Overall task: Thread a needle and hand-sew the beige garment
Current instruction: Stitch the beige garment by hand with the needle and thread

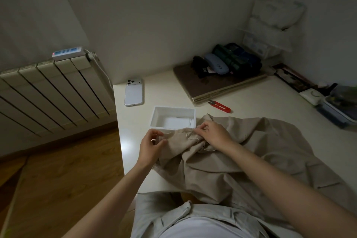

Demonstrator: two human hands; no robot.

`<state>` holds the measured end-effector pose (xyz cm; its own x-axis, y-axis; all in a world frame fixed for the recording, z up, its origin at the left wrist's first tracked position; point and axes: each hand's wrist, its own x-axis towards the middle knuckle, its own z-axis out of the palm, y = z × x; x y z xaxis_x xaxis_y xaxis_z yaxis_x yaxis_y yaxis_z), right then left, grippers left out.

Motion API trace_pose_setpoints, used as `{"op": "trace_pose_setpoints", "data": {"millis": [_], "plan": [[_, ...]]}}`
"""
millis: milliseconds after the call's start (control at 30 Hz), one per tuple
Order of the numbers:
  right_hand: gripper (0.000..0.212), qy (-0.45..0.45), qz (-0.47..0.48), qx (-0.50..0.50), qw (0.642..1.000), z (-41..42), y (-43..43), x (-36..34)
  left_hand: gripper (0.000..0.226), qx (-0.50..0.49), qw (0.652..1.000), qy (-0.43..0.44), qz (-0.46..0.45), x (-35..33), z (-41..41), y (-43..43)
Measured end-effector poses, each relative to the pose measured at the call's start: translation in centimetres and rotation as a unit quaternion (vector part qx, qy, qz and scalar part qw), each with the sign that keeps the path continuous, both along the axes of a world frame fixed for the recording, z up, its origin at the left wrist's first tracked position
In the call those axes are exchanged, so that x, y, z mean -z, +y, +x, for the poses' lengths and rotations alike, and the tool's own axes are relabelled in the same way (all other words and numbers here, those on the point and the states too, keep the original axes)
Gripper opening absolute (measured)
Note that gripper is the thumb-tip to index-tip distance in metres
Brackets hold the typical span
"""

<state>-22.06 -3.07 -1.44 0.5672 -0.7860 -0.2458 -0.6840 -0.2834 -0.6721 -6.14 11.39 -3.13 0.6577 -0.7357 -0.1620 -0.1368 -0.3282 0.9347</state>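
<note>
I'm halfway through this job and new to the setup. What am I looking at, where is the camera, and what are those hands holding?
There is no machine here. One camera worn on a person's head looks down at their two bare hands. The left hand seems to pinch a pale thread with curled fingers. The right hand pinches a fold of the beige garment, which is spread over the white table. The needle is too small to make out. Beyond the hands lie an open white box, a phone lying face down and red snips. A radiator stands to the left.
</note>
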Motion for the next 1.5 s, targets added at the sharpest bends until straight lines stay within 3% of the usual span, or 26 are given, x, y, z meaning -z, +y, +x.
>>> {"op": "trace_pose_setpoints", "data": {"millis": [133, 300, 567, 800, 933, 1233, 1500], "plan": [[0.033, -0.059, -0.016, -0.035, 0.998, 1.0, 0.5, -1.8, 0.016, 0.039, 0.998, -0.017, -0.050, -1.6, -0.2, -0.2], [0.037, -0.001, -0.032, -0.130, 0.991, 2.1, 0.6, -3.1, 0.020, 0.106, 0.991, -0.025, -0.083, -3.8, 0.5, -0.6], [0.016, -0.023, -0.048, -0.104, 0.993, 2.7, 0.9, -3.4, 0.018, 0.086, 0.991, -0.017, -0.097, -5.5, 1.7, -0.4], [0.013, -0.017, -0.074, -0.135, 0.988, 2.4, 1.5, -3.9, 0.013, 0.046, 0.993, 0.026, -0.102, -5.6, 1.5, -0.1], [0.010, -0.021, -0.031, -0.144, 0.989, 2.5, 1.6, -4.6, 0.005, 0.034, 0.993, 0.044, -0.103, -5.6, 1.7, -0.2], [0.035, -0.068, 0.086, -0.116, 0.987, 2.8, 1.1, -3.4, 0.027, 0.018, 0.996, 0.014, -0.087, -5.2, 2.6, 0.0], [0.022, -0.010, 0.132, -0.091, 0.987, 2.1, 1.3, -1.8, 0.031, 0.011, 0.999, -0.048, 0.010, -2.3, 2.1, 0.8]]}}
